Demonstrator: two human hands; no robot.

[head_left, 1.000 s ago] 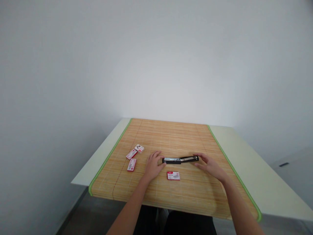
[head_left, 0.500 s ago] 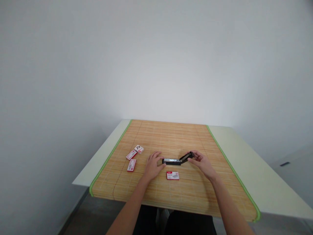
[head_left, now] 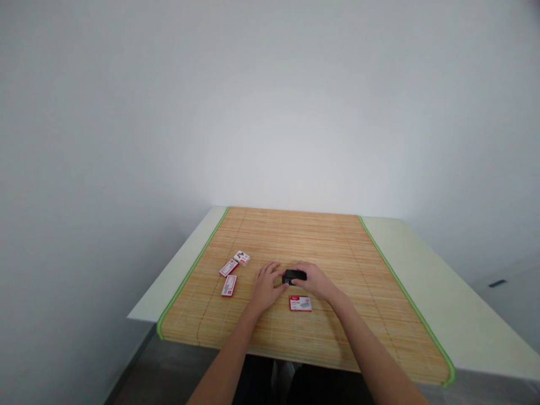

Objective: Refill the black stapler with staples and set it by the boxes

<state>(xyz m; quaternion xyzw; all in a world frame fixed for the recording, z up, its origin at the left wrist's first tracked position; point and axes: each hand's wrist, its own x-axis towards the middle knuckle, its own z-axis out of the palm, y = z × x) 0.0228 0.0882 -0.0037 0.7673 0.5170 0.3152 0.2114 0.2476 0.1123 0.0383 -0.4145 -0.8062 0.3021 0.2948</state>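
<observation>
A black stapler (head_left: 296, 274) lies on the bamboo mat (head_left: 295, 236), its top arm folded over its base. My right hand (head_left: 314, 280) is closed on the top arm from the right and covers the stapler's right end. At the left end, the thumb and fingers of my left hand (head_left: 267, 286) hold the base. Just nearer to me than the stapler lies a red and white staple box (head_left: 300, 304).
To the left on the mat are two flat red and white boxes (head_left: 229, 286) and a smaller white box (head_left: 242, 257), close together. The mat has green edging (head_left: 185, 284) and covers most of a white table (head_left: 447, 287) against a pale wall (head_left: 295, 112).
My right hand has swung the stapler's top arm from the right over to the left, so it now lies over the base. My left hand has stayed at the left end.
</observation>
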